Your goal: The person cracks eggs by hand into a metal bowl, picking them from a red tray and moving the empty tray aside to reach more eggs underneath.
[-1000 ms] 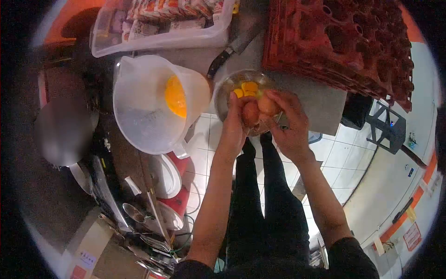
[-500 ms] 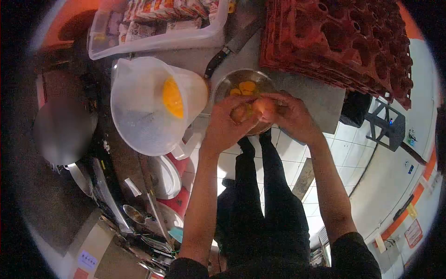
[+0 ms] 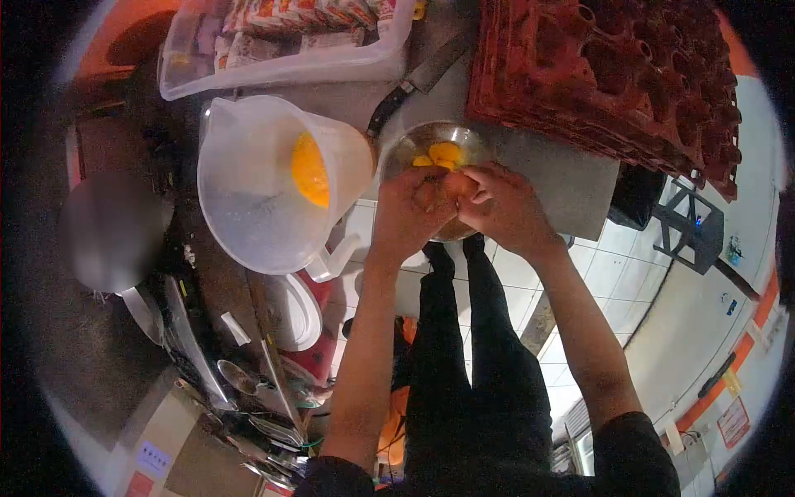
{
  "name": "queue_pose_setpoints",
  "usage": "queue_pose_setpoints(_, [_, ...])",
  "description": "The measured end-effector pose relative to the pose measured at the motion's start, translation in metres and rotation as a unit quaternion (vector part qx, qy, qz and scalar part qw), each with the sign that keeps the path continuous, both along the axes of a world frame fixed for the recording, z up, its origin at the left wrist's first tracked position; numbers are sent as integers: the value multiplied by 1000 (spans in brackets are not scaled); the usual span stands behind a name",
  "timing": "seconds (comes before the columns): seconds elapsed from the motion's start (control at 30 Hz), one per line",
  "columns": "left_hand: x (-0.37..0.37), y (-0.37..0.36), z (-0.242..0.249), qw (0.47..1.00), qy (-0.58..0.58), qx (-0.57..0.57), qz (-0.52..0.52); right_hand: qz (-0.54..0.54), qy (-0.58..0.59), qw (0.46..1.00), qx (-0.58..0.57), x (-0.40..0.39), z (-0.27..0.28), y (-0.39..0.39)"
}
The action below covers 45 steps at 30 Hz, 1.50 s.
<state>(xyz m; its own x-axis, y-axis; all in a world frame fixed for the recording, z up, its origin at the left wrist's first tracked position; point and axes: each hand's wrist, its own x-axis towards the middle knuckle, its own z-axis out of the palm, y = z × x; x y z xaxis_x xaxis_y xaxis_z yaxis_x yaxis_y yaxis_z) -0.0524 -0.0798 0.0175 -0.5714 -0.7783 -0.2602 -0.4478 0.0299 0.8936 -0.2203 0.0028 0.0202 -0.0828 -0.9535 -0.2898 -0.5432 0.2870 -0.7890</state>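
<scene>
My left hand and my right hand meet over the near side of a metal bowl. Fingers of my left hand curl round a brownish eggshell. An orange-brown eggshell is gripped in my right hand, right against the left fingertips. Several yellow egg yolks lie in the bowl beyond my fingers. Left of the bowl, a translucent plastic jug with beaten egg in it appears tilted in this view.
Stacked red egg trays rise at the right. A knife lies behind the bowl, near a plastic bin of packets. The metal counter ends at the right, above a tiled floor. Utensils lie at lower left.
My right hand has shifted slightly left with its eggshell, closing in on my left hand. An orange shape now shows beside my legs below.
</scene>
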Motion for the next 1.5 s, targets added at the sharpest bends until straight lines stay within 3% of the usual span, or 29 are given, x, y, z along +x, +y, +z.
queue_pose_setpoints(0.17, [2, -1, -10, 998, -57, -25, 1, 54, 42, 996, -48, -2, -8, 0])
queue_pose_setpoints(0.23, [3, -5, -14, 988, -43, -145, -12, 57, 87, 990, -97, -2, -16, 2])
queue_pose_setpoints(0.37, [4, -7, -2, 981, -50, -185, -21, 76, 132, 971, -182, -9, -25, -1])
queue_pose_setpoints(0.47, [-2, -9, 11, 969, -69, -234, -28, 60, 107, 988, -94, -6, -11, -2])
queue_pose_setpoints(0.53, [-6, -7, 23, 999, 36, -26, 28, 57, 41, 995, -67, -13, 4, -6])
queue_pose_setpoints(0.6, [-11, -1, 27, 1000, -21, 20, 2, 57, -29, 997, -43, -17, 8, -4])
queue_pose_setpoints(0.67, [-15, 7, 28, 995, -74, 65, -25, -34, -197, 979, 32, -30, 1, 14])
queue_pose_setpoints(0.77, [-16, 35, 10, 998, 59, 22, -29, -130, -274, 947, 104, -72, 0, 63])
queue_pose_setpoints(0.83, [-17, 52, -1, 969, 172, 172, 35, -211, -264, 937, 87, -123, -1, 112])
queue_pose_setpoints(0.87, [-13, 57, 2, 975, 150, 163, 24, -265, -289, 917, 69, -148, 1, 138])
queue_pose_setpoints(0.9, [-7, 58, 5, 982, 125, 140, 19, -292, -237, 923, 86, -176, 6, 157])
queue_pose_setpoints(0.97, [3, 67, 2, 975, 145, 166, 29, -338, -27, 938, 65, -239, -15, 204])
queue_pose_setpoints(1.0, [5, 72, 5, 975, 158, 152, 26, -285, 99, 949, 96, -246, 45, 179])
queue_pose_setpoints(1.03, [2, 77, 3, 969, 159, 184, 35, -268, 375, 887, -17, -311, -9, 231])
queue_pose_setpoints(1.07, [1, 78, 6, 963, 160, 214, 44, -397, 132, 907, -52, -344, 10, 224])
queue_pose_setpoints(1.1, [0, 77, 9, 964, 167, 201, 45, -382, 354, 852, -59, -323, 86, 165])
queue_pose_setpoints(1.13, [1, 76, 13, 963, 155, 219, 36, -400, 326, 849, -113, -310, 135, 118])
queue_pose_setpoints(1.17, [3, 76, 17, 961, 140, 238, 28, -336, 357, 849, -196, -301, 171, 79])
queue_pose_setpoints(1.2, [3, 79, 13, 963, 137, 230, 36, -298, 312, 868, -245, -285, 202, 38])
queue_pose_setpoints(1.23, [1, 85, -1, 958, 183, 220, 38, -235, 319, 879, -265, -274, 219, 2])
queue_pose_setpoints(1.27, [5, 91, -10, 953, 223, 200, 51, -185, 236, 927, -227, -263, 230, -27])
queue_pose_setpoints(1.33, [0, 98, -12, 915, 237, 311, 100, -27, 399, 881, -254, -270, 207, -81])
queue_pose_setpoints(1.37, [1, 99, -24, 901, 253, 340, 97, -39, 363, 891, -271, -242, 208, -105])
queue_pose_setpoints(1.4, [-3, 90, 8, 967, 141, 203, 57, -53, 332, 898, -283, -217, 219, -115])
queue_pose_setpoints(1.47, [-4, 85, 34, 974, 136, 153, 92, -54, 133, 982, -126, -208, 240, -133])
queue_pose_setpoints(1.5, [-7, 86, 32, 973, 133, 146, 118, -30, 147, 976, -158, -253, 202, -131])
